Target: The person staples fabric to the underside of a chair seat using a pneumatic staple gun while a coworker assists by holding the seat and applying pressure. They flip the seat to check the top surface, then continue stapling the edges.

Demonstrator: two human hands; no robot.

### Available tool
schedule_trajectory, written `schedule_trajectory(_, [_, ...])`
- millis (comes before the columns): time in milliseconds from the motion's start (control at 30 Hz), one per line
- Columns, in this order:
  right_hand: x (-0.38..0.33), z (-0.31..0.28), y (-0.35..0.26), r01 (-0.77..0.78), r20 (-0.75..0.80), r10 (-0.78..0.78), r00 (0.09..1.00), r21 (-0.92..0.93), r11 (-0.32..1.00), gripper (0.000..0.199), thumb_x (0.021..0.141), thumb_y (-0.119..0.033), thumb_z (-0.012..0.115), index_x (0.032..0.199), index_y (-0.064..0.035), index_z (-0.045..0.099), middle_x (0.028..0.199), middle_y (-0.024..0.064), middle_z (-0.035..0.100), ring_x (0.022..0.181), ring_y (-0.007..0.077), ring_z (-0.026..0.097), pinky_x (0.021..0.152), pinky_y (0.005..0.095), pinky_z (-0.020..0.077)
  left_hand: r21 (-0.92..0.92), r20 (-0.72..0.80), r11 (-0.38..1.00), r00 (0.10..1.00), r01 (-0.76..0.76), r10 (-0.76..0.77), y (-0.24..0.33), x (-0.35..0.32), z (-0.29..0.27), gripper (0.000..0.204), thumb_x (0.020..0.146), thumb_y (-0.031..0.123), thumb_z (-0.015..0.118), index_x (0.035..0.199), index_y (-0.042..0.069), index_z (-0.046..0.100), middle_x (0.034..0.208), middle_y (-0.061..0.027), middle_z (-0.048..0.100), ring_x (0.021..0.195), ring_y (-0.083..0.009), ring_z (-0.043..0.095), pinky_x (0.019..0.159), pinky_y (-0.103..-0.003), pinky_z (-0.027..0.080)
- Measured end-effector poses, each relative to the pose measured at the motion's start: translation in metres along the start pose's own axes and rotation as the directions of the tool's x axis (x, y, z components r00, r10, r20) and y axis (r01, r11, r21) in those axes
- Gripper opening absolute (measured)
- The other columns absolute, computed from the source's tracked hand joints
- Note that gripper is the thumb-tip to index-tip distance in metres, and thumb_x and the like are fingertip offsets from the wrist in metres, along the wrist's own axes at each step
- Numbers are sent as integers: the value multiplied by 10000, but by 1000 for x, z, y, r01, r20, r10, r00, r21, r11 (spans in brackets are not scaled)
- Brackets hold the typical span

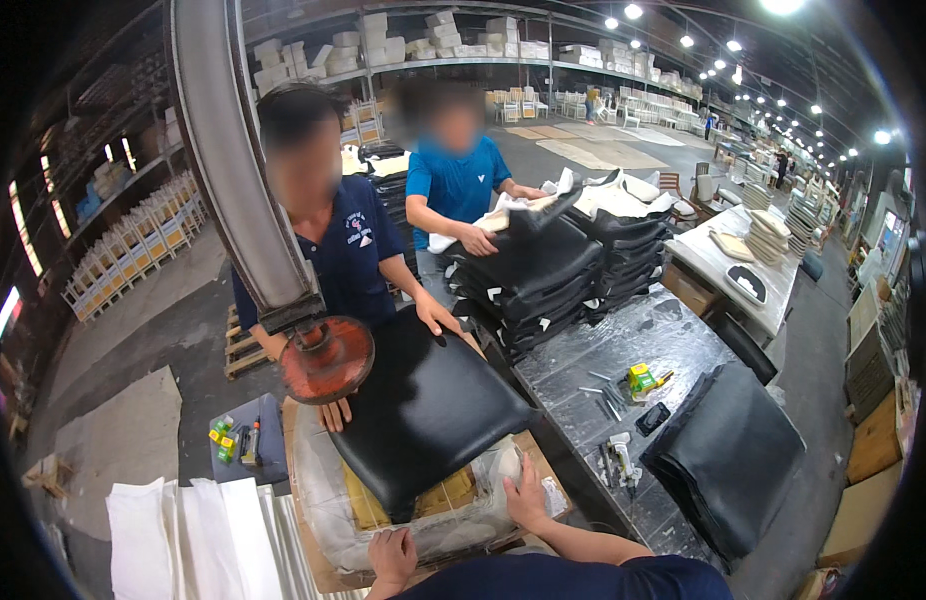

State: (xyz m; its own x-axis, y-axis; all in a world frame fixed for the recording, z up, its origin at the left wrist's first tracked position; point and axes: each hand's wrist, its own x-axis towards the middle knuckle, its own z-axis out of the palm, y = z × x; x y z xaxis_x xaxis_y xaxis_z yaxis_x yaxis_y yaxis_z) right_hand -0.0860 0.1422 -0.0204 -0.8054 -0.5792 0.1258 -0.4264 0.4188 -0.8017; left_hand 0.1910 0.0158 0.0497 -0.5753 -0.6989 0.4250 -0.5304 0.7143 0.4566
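Note:
In front of me a black upholstered seat cushion (pixel 433 405) lies tilted over a padded form wrapped in clear plastic (pixel 338 520). My right hand (pixel 526 495) rests at the right side of the plastic, fingers spread and open. By the near edge of the form, my left hand (pixel 393 553) is closed, its fingers curled; what they hold, if anything, is hidden. A person in a navy shirt (pixel 328 250) across from me has both hands on the cushion. Above its left edge hangs a red round press pad (pixel 328 360) on a grey column (pixel 233 150).
To the right, a metal-topped table (pixel 573 375) carries folded black covers (pixel 723 450), a staple gun (pixel 620 460) and a phone (pixel 653 418). A person in blue (pixel 453 180) handles stacked black seats (pixel 528 265). White sheets (pixel 198 540) stand at lower left, near a stool with tools (pixel 248 440).

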Motion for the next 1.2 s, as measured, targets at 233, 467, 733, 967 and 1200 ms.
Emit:
schedule_trajectory(233, [-4, 3, 5, 48, 14, -47, 999, -89, 995, 793, 1041, -351, 707, 1670, -3, 372, 1556, 279, 522, 1440, 480, 515, 1171, 559, 451, 10, -2, 1000, 1000, 18, -18, -5, -3, -1, 90, 905, 163, 780, 971, 104, 796, 859, -111, 687, 832, -374, 651, 756, -495, 520])
schedule_trajectory(467, [-4, 0, 1, 30, 52, -26, 998, -73, 997, 758, 1039, -300, 723, 1637, 31, 394, 1565, 307, 500, 1458, 502, 489, 1206, 541, 425, 18, 7, 999, 999, 50, -50, -5, -3, 1, 89, 903, 164, 782, 966, 103, 794, 862, -114, 680, 841, -376, 654, 765, -501, 518])
schedule_trajectory(733, [-5, 0, 3, 25, 51, -21, 998, -72, 997, 819, 1033, -366, 712, 1684, -24, 352, 1581, 249, 488, 1471, 465, 485, 1187, 597, 416, 41, 56, 998, 997, 45, -48, -5, 1, 0, 83, 920, 138, 794, 977, 81, 814, 901, -129, 729, 872, -361, 685, 799, -483, 536])
schedule_trajectory(967, [-2, 1, 6, 20, 89, -14, 996, -66, 998, 842, 1026, -379, 722, 1700, -50, 339, 1572, 241, 493, 1442, 472, 508, 1158, 601, 436, 84, 11, 995, 998, 60, -61, -11, -5, 12, 199, 900, 200, 766, 1068, 105, 815, 1094, -164, 780, 1061, -410, 711, 972, -522, 572])
schedule_trajectory(1200, [0, 1, 11, 37, 61, -32, 998, -82, 996, 862, 1011, -367, 739, 1705, -57, 332, 1576, 240, 492, 1442, 475, 507, 1151, 605, 440, 93, 3, 994, 998, 58, -58, -13, -9, 21, 196, 903, 194, 753, 1065, 103, 814, 1036, -158, 771, 1001, -410, 719, 936, -523, 578])
